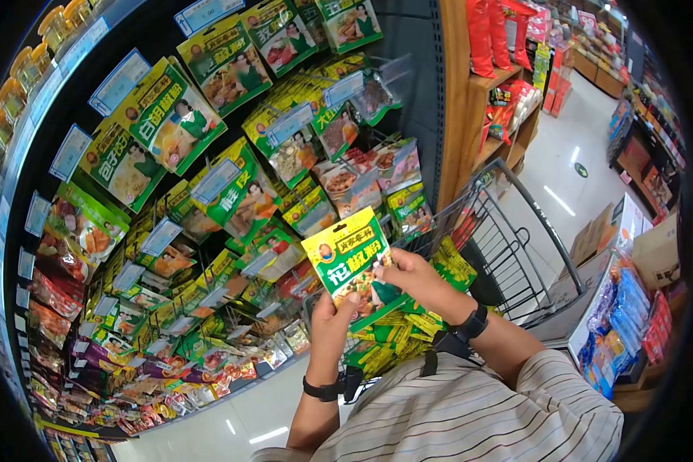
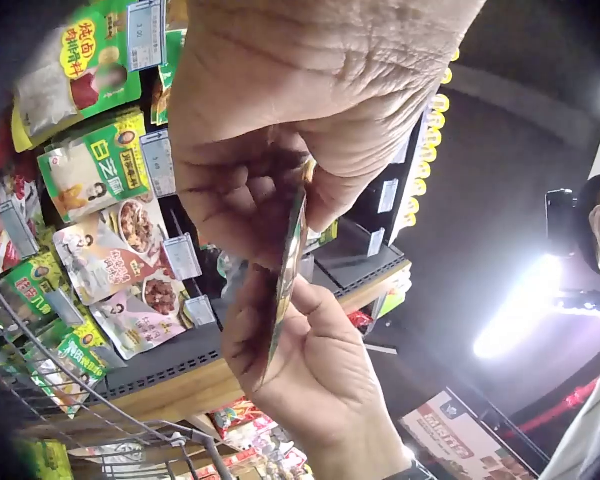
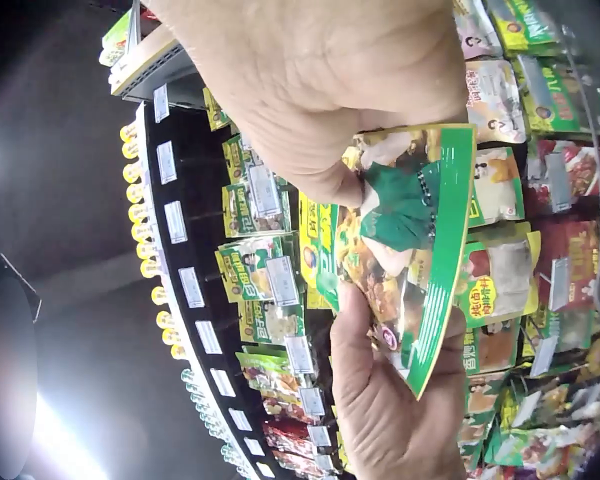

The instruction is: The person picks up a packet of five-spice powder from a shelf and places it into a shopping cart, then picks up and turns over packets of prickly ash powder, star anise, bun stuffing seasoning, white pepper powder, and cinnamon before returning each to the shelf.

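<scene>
A green and yellow spice packet [image 1: 348,258] is held up by both hands in front of the hanging rack. The left hand [image 1: 332,327] pinches its lower left part, thumb on the printed front. At its right edge the right hand [image 1: 423,283] grips it, thumb also on the front. The left wrist view shows the packet [image 2: 288,265] edge-on between the left hand [image 2: 310,90] and the right hand [image 2: 315,375]. In the right wrist view the packet's front [image 3: 405,240] faces the camera, with the right hand [image 3: 320,80] above and the left hand [image 3: 395,400] below. Fingers behind the packet are mostly hidden.
Hooks of similar packets [image 1: 242,192] with price tags fill the rack ahead and left. A wire shopping cart [image 1: 543,269] holding more yellow-green packets [image 1: 454,266] stands close at the right. Beyond it are wooden shelves [image 1: 458,100], boxes [image 1: 658,250] and blue bags [image 1: 627,308].
</scene>
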### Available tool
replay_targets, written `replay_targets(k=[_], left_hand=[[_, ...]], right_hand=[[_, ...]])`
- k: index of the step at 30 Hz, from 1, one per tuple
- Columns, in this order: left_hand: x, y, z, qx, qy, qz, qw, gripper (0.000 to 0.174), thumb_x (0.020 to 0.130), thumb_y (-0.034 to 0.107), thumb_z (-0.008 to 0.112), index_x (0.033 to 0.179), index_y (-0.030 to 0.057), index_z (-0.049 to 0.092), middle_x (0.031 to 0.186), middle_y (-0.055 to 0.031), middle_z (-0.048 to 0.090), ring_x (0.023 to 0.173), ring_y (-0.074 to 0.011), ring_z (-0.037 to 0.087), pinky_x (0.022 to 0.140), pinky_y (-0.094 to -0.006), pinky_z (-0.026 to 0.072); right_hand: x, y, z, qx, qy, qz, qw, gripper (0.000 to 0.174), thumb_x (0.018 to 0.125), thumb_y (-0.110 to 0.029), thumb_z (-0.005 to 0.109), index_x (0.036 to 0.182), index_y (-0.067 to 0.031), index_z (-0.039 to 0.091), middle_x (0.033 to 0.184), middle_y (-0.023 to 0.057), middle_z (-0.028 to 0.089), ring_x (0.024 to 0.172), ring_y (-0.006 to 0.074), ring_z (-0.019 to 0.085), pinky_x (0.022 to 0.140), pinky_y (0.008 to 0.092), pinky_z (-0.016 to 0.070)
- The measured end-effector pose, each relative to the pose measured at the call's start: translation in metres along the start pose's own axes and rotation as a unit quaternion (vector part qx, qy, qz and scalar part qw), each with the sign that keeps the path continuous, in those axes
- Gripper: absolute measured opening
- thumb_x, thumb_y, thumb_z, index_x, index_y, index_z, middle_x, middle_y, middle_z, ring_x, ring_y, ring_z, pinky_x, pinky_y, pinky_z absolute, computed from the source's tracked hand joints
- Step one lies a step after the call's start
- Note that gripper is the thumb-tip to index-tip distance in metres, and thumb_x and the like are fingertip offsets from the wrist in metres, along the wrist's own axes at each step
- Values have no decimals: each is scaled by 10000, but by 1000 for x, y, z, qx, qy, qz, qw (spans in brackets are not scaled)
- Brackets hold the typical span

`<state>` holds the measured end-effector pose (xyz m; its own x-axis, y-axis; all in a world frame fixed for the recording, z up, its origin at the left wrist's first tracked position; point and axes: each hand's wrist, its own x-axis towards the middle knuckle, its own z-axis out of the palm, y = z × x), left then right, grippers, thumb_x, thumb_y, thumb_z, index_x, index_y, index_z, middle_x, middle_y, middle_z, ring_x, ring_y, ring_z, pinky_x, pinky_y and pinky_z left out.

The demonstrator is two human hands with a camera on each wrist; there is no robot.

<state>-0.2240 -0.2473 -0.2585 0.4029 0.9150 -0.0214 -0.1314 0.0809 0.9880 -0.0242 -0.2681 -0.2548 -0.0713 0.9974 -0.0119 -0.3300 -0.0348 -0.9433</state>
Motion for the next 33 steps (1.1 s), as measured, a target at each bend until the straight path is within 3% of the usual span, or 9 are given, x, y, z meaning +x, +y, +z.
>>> replay_targets(k=[10,13,14,18,23,26,27,30,33], left_hand=[[6,-2,-18,37,45,11,998,287,983,162,568,1243,41,577,1101,-19,662,913,-77,606,784,-237,476],[7,13,-22,-9,54,19,998,215,991,187,571,1147,41,597,1053,-18,673,887,-83,612,778,-238,472],[9,18,-22,-27,49,36,998,205,993,194,576,1122,37,601,1038,-18,674,888,-81,612,776,-235,471],[7,43,-21,-11,57,95,994,189,984,203,607,1074,37,606,1013,-24,680,906,-75,623,783,-230,486],[5,69,-15,-21,71,116,991,186,981,225,612,1049,51,611,955,17,666,792,-38,585,671,-199,455],[0,88,-12,3,76,88,993,164,985,188,598,1048,36,600,980,-10,657,854,-54,572,774,-231,463],[4,81,-24,92,94,97,987,187,984,186,592,1084,28,607,975,1,651,852,-51,566,771,-228,461],[9,95,-17,-3,66,115,991,187,998,223,585,1077,57,622,947,31,631,799,-34,540,707,-218,452],[18,111,-15,26,67,141,987,179,1001,234,584,1055,67,616,923,47,619,755,-14,514,655,-207,433]], right_hand=[[0,-22,15,-71,-24,4,997,291,975,-153,593,1220,-2,559,1080,14,640,930,61,575,802,245,501],[9,-27,18,-36,-13,-49,998,286,983,-159,586,1219,-1,559,1054,14,654,882,65,603,788,250,523],[7,-41,22,-23,-22,-6,999,303,983,-167,585,1238,-4,555,1036,8,658,856,62,608,774,238,524],[14,-56,26,-74,-30,-51,995,284,981,-192,591,1208,-20,589,973,-18,656,818,34,585,692,209,486],[10,-86,38,-127,-41,-69,989,284,993,-243,580,1219,-75,608,926,-91,612,755,-11,502,601,180,382],[22,-81,32,-155,-26,-67,985,245,985,-229,594,1165,-67,627,906,-60,628,757,14,532,619,192,428],[21,-82,34,-152,-35,-108,982,255,989,-244,591,1175,-73,629,899,-63,625,753,18,532,612,200,430],[25,-101,40,-113,-47,-105,987,267,985,-226,601,1178,-44,628,933,-35,648,782,28,558,634,215,447],[27,-123,46,-127,-58,-100,985,264,980,-215,605,1159,-23,628,953,-17,662,796,34,569,644,217,454]])
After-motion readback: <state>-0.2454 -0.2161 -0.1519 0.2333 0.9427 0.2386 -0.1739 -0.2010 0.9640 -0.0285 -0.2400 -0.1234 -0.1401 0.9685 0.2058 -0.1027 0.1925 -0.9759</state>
